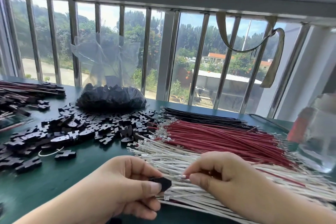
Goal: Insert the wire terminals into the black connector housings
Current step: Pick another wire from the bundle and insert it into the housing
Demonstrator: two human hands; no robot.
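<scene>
My left hand [125,185] pinches a black connector housing [161,183] between thumb and fingers, low in the middle of the view. Just right of it, my right hand [223,178] pinches the end of a white wire [183,176], whose tip is a short way from the housing. Both hands hover over a flat layer of white wires [169,158]. Beyond them lie red wires [218,136] and black wires [200,116], metal terminals pointing left. Loose black housings [81,129] are heaped on the left of the green table [54,178].
A clear plastic bag of black housings [111,96] stands at the back centre. Finished wire assemblies [27,91] are piled at far left. A clear bottle with a red label [316,132] stands at right. Window bars [171,56] close the far edge.
</scene>
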